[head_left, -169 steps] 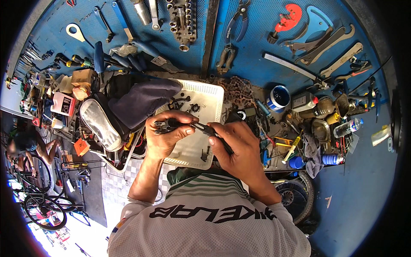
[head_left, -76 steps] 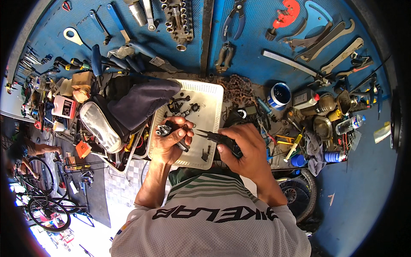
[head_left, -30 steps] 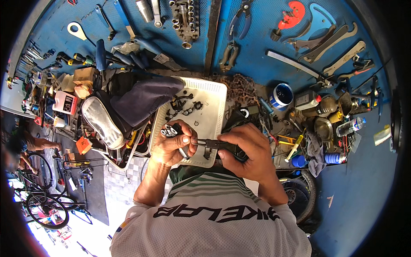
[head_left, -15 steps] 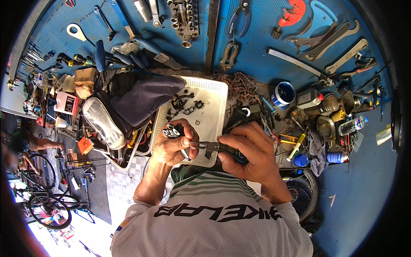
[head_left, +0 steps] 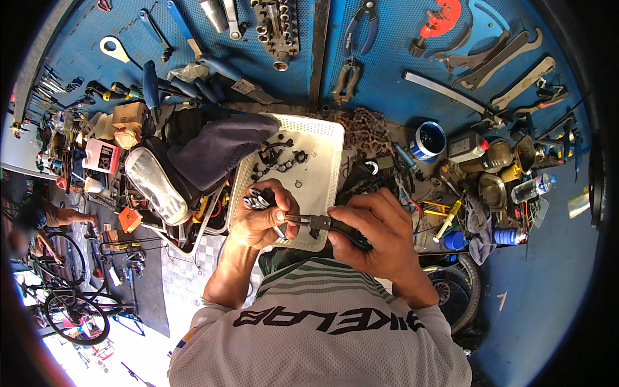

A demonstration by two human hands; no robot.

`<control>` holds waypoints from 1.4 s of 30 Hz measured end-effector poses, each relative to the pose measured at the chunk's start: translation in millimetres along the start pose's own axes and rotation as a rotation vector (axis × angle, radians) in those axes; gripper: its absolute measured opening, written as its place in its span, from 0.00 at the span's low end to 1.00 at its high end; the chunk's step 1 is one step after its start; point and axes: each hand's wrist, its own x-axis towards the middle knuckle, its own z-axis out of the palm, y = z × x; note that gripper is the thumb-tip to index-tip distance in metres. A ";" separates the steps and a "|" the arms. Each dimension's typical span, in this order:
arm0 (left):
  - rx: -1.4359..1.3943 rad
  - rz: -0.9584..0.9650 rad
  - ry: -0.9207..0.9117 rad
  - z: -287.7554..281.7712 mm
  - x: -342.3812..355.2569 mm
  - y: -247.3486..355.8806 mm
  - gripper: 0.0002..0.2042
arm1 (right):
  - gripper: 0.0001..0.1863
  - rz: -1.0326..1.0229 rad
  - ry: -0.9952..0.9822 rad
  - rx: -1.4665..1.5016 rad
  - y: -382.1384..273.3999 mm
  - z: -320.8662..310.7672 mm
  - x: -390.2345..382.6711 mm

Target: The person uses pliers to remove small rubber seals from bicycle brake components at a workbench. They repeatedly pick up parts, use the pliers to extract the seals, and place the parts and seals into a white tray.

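Left hand (head_left: 253,227) over the near left of the white basket (head_left: 324,158); grip closed round a silver-and-black metal part (head_left: 258,198). Right hand (head_left: 382,227) at the basket's near right; grip pinching dark pliers (head_left: 318,223), tips at the left fingertips, above the basket. Small black parts (head_left: 275,153) inside basket; rusty chains (head_left: 365,129) just right of it.

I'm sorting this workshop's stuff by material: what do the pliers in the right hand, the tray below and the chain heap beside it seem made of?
Pliers: probably steel, dark overall, judging by the grey sheen on the slim tips. Tray: likely moulded plastic, off-white, with perforated sides. Chain heap: apparently steel, its dull brown suggesting rust or grime.
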 end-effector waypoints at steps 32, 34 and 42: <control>0.378 0.098 0.017 13.7 2.0 19.4 0.07 | 0.19 0.032 -0.043 -0.056 -3.7 -6.1 0.6; 0.395 0.090 0.020 14.9 3.1 21.2 0.07 | 0.18 0.044 -0.043 -0.033 -3.0 -5.8 0.5; 0.417 0.109 0.050 21.3 4.3 20.6 0.07 | 0.17 0.064 -0.010 -0.009 -2.9 -4.0 -0.8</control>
